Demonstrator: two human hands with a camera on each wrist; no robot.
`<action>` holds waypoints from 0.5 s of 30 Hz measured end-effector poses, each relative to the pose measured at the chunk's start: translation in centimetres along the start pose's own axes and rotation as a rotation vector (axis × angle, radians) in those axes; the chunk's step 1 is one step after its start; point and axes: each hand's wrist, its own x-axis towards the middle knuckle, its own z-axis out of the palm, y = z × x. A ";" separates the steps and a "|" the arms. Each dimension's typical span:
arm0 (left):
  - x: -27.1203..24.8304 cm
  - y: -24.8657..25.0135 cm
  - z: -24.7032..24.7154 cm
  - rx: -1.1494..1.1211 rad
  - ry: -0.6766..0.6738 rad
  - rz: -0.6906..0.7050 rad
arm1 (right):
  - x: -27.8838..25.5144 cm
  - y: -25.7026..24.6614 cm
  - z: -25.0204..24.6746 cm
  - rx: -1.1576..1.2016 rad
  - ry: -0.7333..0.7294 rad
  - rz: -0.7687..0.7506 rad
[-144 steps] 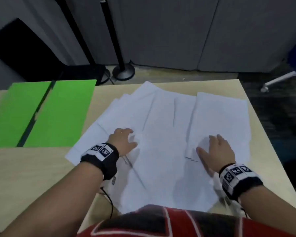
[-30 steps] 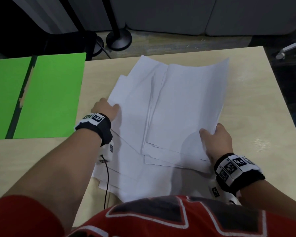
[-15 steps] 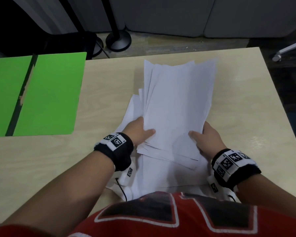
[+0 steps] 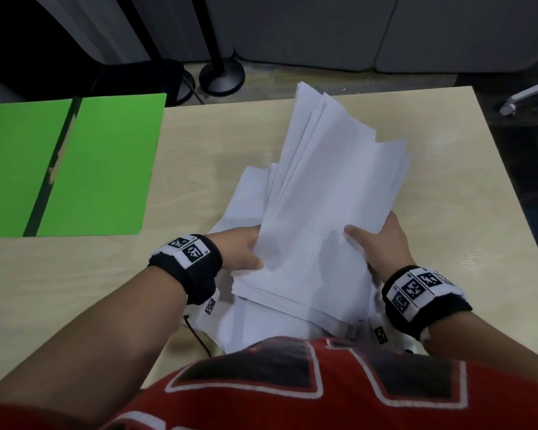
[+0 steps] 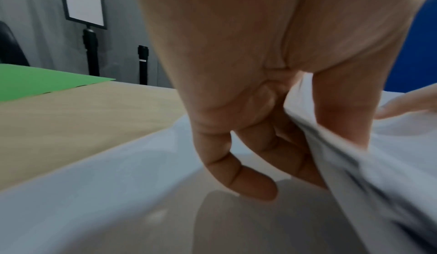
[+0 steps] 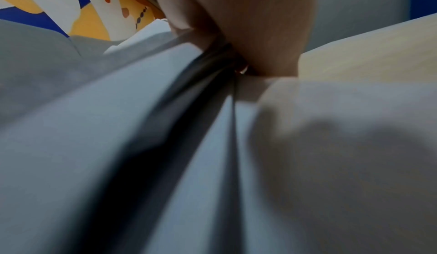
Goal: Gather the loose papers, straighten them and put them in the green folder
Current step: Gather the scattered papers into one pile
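Note:
A sheaf of white papers point(image 4: 320, 193) is lifted off the table, its far end fanned and tilted up. My left hand point(image 4: 243, 252) grips its near left edge, thumb on top and fingers curled underneath, as the left wrist view shows on the papers point(image 5: 350, 164) beside the left hand point(image 5: 260, 155). My right hand point(image 4: 376, 243) grips the near right edge, thumb on top. In the right wrist view the papers point(image 6: 165, 146) fill the picture under the right hand point(image 6: 248, 33). More sheets point(image 4: 249, 193) lie flat beneath. The green folder point(image 4: 75, 166) lies open at the far left.
The light wooden table point(image 4: 463, 212) has bare surface to the right of the papers and between them and the folder. Its right edge drops to a dark floor. A black stand base point(image 4: 221, 77) sits beyond the far edge. A thin black cable point(image 4: 196, 333) hangs near my left wrist.
Both hands have drawn the spread sheets together into one sheaf and raised it; the far end now tilts up and to the left, narrower than before.

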 end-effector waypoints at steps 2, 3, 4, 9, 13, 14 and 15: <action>0.1 0.2 0.2 0.031 0.003 -0.019 | 0.1 -0.1 -0.2 -0.082 0.033 -0.028; 0.2 0.2 0.2 0.044 0.010 -0.036 | 0.3 0.0 -0.2 -0.145 0.039 -0.035; 0.3 0.0 0.1 0.060 0.026 -0.059 | 0.4 0.0 -0.3 -0.195 0.037 -0.032; 1.4 -1.8 -1.3 0.195 0.523 -0.404 | 0.7 0.3 -0.6 -0.287 0.041 0.024; 1.3 -3.1 -1.6 0.061 0.548 -0.538 | 0.8 0.7 -0.5 -0.285 0.048 0.034; 1.4 -3.3 -1.5 0.065 0.509 -0.503 | 0.8 0.6 -0.5 -0.276 0.044 0.037; 1.4 -3.3 -1.4 0.093 0.463 -0.476 | 0.8 0.6 -0.6 -0.265 0.042 0.036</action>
